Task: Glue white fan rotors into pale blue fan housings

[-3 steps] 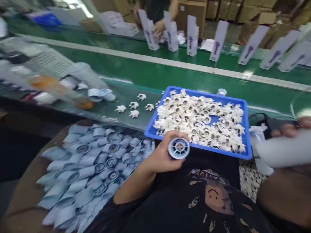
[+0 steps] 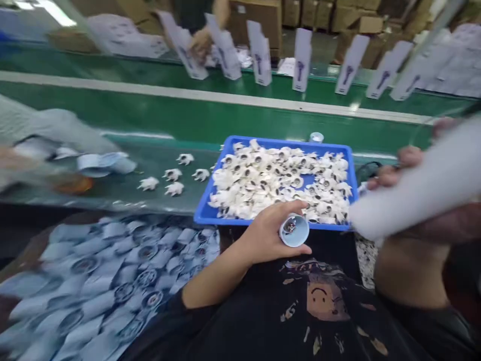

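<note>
Blue cup [image 2: 299, 233]: in left hand [image 2: 267, 231], fingers curled round it; metal part [image 2: 290, 226] visible inside.
White tube [image 2: 417, 188]: right hand [image 2: 438, 226] wrapped round it, blurred.
Cup heap [image 2: 99, 286]: many left.
Blue tray [image 2: 210, 206]: white fans [image 2: 259, 175] plentiful.

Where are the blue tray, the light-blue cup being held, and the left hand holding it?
Blue tray [image 2: 207, 211]: head view, on its left wall near the front corner.
Light-blue cup [image 2: 299, 232]: head view, on the inner wall inside its open mouth.
Left hand [image 2: 265, 233]: head view, on the middle of the hand.

Long green worktop [image 2: 169, 118], white strip [image 2: 150, 90] along it — brown cardboard boxes [image 2: 257, 15] beyond, bright light [image 2: 58, 14] at upper left
</note>
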Motion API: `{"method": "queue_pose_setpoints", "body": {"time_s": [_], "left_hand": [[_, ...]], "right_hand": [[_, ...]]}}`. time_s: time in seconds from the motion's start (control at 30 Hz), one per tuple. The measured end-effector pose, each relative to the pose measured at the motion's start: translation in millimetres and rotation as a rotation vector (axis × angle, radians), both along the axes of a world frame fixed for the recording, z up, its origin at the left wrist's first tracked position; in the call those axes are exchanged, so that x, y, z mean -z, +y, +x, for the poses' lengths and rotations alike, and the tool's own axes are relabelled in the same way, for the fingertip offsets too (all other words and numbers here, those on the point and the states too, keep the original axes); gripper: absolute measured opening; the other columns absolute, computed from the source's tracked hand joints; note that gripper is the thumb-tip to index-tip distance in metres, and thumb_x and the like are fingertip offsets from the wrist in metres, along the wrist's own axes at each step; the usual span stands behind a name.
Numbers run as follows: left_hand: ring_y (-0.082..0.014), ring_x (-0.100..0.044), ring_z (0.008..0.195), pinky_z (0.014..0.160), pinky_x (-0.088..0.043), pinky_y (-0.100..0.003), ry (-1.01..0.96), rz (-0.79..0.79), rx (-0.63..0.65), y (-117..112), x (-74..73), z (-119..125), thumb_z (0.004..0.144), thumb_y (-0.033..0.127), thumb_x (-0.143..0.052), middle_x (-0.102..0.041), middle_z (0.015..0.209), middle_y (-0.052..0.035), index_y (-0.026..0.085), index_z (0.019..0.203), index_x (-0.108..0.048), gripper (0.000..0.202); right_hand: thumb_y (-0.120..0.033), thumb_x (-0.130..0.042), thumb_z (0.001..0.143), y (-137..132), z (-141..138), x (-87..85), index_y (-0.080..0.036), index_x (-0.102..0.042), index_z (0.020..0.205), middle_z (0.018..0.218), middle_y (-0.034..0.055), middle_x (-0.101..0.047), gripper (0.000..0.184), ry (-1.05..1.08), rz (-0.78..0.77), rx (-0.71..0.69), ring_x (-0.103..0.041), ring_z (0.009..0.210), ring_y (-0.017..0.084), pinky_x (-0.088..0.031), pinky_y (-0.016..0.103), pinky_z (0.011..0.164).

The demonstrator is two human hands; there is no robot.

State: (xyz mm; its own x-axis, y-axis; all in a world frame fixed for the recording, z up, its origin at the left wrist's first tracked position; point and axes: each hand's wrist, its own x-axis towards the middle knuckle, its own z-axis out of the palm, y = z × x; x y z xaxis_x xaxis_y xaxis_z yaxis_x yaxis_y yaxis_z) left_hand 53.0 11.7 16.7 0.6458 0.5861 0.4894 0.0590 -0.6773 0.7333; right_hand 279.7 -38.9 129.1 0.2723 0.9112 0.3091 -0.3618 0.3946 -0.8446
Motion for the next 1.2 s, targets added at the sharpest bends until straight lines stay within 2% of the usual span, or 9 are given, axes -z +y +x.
{"method": "queue_pose_setpoints", "body": {"time_s": [0.1,0.17,0.27,0.37,0.5,0.6,0.77,0.97,1.2], "left_hand": [[-0.0228,-0.068,0.09,0.083,-0.054,-0.036,0.034,0.093,0.055,-0.3,-17.6,39.4,0.074,0.039,-0.075,-0.072,0.102,-0.0067,0.023,0.113,-0.059,0.045],[-0.0211,-0.068,0.084,0.077,-0.055,-0.033,-0.008,0.081,0.054,-4.4,-26.9,54.4,0.074,0.034,-0.073,-0.072,0.096,-0.0058,0.02,0.1,-0.062,0.032],[-0.0178,-0.064,0.071,0.065,-0.052,-0.03,-0.021,0.043,0.039,-11.2,-33.9,64.7,0.071,0.034,-0.073,-0.069,0.081,-0.0031,0.018,0.087,-0.062,0.025],[-0.0148,-0.058,0.062,0.057,-0.047,-0.027,-0.013,0.014,0.021,-15.7,-34.4,68.5,0.07,0.035,-0.073,-0.063,0.072,-0.0004,0.018,0.081,-0.06,0.024],[-0.0138,-0.055,0.06,0.055,-0.045,-0.026,-0.022,0.005,-0.009,-17.9,-32.5,70.2,0.071,0.036,-0.072,-0.061,0.07,0.0001,0.018,0.08,-0.059,0.024],[-0.0151,-0.057,0.063,0.056,-0.047,-0.027,-0.011,0.028,-0.023,-18.0,-31.9,69.9,0.071,0.037,-0.071,-0.063,0.072,-0.0011,0.018,0.081,-0.06,0.024],[-0.016,-0.059,0.065,0.058,-0.047,-0.028,-0.005,0.06,-0.039,-19.2,-32.0,68.4,0.071,0.035,-0.07,-0.064,0.074,-0.0021,0.018,0.084,-0.061,0.024],[-0.0163,-0.059,0.064,0.058,-0.047,-0.028,0.01,0.026,-0.045,-21.4,-32.5,65.7,0.071,0.038,-0.07,-0.065,0.074,-0.002,0.018,0.082,-0.061,0.024],[-0.0182,-0.062,0.067,0.06,-0.049,-0.03,0.036,-0.031,-0.039,-20.6,-31.6,64.6,0.069,0.038,-0.072,-0.068,0.077,-0.0033,0.018,0.086,-0.063,0.028]], "right_hand": [[-0.05,-0.083,0.064,11.3,-22.5,0.3,-0.022,-0.067,0.085,0.08,-0.0017,-0.065,0.038,0.034,0.13,-0.011,-0.065,0.065,0.013,-0.058,0.026,0.057],[-0.05,-0.081,0.069,12.3,-25.7,1.9,-0.021,-0.067,0.083,0.083,-0.0013,-0.065,0.034,0.028,0.173,-0.026,-0.065,0.067,0.012,-0.058,0.025,0.057],[-0.051,-0.079,0.072,5.5,-23.5,3.7,-0.021,-0.065,0.085,0.083,-0.0013,-0.063,0.036,-0.017,0.156,0.03,-0.064,0.066,0.012,-0.057,0.024,0.057],[-0.064,-0.073,0.073,-1.2,-21.3,4.6,-0.021,-0.061,0.087,0.086,0.0007,-0.062,0.046,-0.113,0.07,0.119,-0.065,0.07,0.015,-0.059,0.029,0.061],[-0.076,-0.067,0.068,-1.9,-19.2,5.9,-0.022,-0.059,0.097,0.093,0.0041,-0.061,0.061,-0.166,0.001,0.102,-0.068,0.083,0.023,-0.062,0.038,0.068],[-0.072,-0.072,0.067,1.1,-17.1,6.5,-0.022,-0.061,0.095,0.091,0.0028,-0.063,0.058,-0.149,0.016,0.068,-0.068,0.079,0.021,-0.061,0.034,0.064],[-0.049,-0.082,0.069,3.6,-16.6,7.2,-0.021,-0.065,0.084,0.084,-0.0036,-0.065,0.036,-0.025,0.154,0.027,-0.066,0.067,0.011,-0.057,0.023,0.058],[-0.05,-0.08,0.072,-1.0,-18.3,6.4,-0.021,-0.066,0.087,0.085,-0.0038,-0.065,0.036,-0.043,0.179,-0.003,-0.066,0.069,0.011,-0.057,0.025,0.062],[-0.06,-0.076,0.071,6.1,-26.2,9.4,-0.02,-0.064,0.088,0.084,-0.0036,-0.064,0.046,-0.098,0.15,0.104,-0.066,0.067,0.011,-0.057,0.024,0.058]]}}
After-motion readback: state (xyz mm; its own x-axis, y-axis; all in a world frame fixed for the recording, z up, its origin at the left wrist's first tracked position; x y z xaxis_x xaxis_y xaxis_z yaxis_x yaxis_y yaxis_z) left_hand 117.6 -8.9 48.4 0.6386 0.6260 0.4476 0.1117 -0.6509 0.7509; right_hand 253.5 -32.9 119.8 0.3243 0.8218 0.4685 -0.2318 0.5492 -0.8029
